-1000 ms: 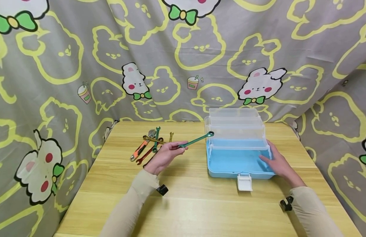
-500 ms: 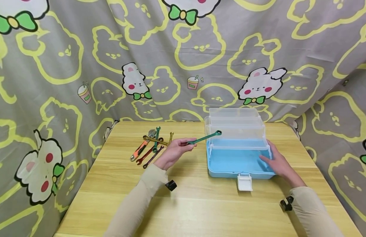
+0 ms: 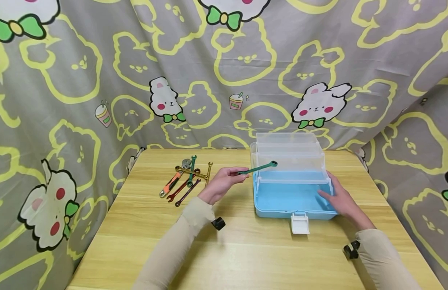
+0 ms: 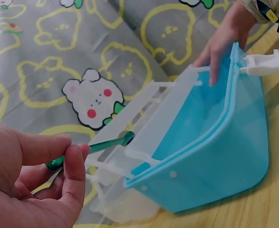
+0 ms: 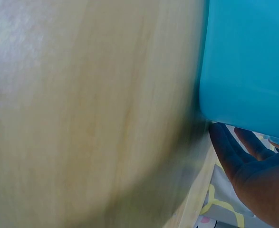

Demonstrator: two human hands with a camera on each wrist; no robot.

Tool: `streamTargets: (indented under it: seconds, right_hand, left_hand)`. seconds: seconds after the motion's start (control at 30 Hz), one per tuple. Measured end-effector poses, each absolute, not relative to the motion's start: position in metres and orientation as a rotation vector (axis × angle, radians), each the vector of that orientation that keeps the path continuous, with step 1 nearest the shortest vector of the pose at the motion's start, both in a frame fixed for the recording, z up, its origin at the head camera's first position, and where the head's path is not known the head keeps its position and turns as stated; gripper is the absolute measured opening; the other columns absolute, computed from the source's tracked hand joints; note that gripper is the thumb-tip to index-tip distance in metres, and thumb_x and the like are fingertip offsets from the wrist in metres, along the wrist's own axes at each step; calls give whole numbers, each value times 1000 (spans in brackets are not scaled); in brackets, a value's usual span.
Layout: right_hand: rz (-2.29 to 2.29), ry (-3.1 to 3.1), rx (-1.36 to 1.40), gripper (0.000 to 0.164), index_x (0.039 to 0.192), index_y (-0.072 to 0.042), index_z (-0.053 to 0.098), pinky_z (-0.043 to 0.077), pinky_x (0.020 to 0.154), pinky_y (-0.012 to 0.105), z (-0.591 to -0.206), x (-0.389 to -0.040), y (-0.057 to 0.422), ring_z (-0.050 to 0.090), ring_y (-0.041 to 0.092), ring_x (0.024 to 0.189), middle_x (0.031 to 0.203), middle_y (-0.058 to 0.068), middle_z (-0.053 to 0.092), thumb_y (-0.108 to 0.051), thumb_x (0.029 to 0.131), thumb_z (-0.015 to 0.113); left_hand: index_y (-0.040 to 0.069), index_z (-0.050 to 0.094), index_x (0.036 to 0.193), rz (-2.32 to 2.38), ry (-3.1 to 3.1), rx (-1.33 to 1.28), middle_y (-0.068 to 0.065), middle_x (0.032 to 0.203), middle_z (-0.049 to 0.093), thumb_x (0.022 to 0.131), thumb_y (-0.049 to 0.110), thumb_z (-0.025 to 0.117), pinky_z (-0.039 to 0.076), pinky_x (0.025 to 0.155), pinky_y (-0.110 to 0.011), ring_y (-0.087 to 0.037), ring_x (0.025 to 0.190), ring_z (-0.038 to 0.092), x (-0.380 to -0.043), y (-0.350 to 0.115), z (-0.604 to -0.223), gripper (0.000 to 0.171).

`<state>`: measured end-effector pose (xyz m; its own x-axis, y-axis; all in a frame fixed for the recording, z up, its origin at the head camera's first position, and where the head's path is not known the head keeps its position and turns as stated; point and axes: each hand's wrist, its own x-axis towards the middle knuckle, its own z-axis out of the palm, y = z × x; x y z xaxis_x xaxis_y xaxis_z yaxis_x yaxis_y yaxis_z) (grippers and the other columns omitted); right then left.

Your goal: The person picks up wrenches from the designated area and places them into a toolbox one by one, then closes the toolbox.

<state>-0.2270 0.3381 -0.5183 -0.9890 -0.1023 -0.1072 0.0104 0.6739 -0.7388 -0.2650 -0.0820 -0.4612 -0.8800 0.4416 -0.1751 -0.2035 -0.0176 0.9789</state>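
Observation:
Between thumb and fingers, my left hand [image 3: 224,183] pinches a green combination wrench [image 3: 259,167] by one end. Its ring end points right, over the left edge of a light blue toolbox [image 3: 278,213]. In the left wrist view the wrench [image 4: 108,145] appears in front of the clear trays [image 4: 149,126]. My right hand [image 3: 341,198] grips the toolbox's right side, thumb inside the rim and fingers outside. The right wrist view shows these fingers [image 5: 227,149] against the outer wall. The toolbox stands open, its translucent trays raised at the back; its visible bottom holds nothing.
Left on the wooden table [image 3: 245,257] lie an adjustable wrench [image 3: 171,183] with an orange-black handle and several coloured wrenches [image 3: 184,189], some crossing. A white latch [image 3: 300,224] hangs from the toolbox front. A patterned curtain [image 3: 209,60] stands behind the table.
My left hand has carried the green wrench rightward, from near the tool pile to the toolbox's left edge. My right hand and the toolbox have stayed in place.

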Motion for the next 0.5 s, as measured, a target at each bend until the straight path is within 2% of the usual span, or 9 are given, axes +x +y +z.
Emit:
streamTargets:
  seconds: [0.13,0.23,0.37,0.5]
  right_hand:
    - [-1212,2747,-72,86,167,-12,-6,16,109,85,-518,-227,337,12,70,144,164,41,8,-33,109,53]
    - [-1219,2744,-70,86,167,-13,-6,15,109,84,-518,-227,337,12,70,144,164,41,8,-32,109,54]
    - [-1217,2740,-64,86,167,-14,-7,15,109,84,-519,-227,337,12,69,144,164,40,7,-32,109,54]
    - [-1207,2741,-54,87,167,-14,-7,16,109,84,-519,-228,337,13,70,144,164,41,8,-34,109,54]
  left_hand:
    - [3,64,139,1934,1846,254,-22,142,62,104,8,61,47,114,-41,-28,130,62,-267,-78,-461,35]
    - [3,65,138,1920,1870,265,-17,137,66,104,9,62,52,107,-34,-18,121,66,-270,-75,-464,35]
    - [3,64,137,1925,1884,266,-21,135,66,103,11,65,52,108,-37,-17,113,68,-272,-71,-464,35]
    - [5,62,127,1942,1945,221,-23,124,70,98,16,74,50,109,-42,-17,101,71,-273,-66,-461,34]
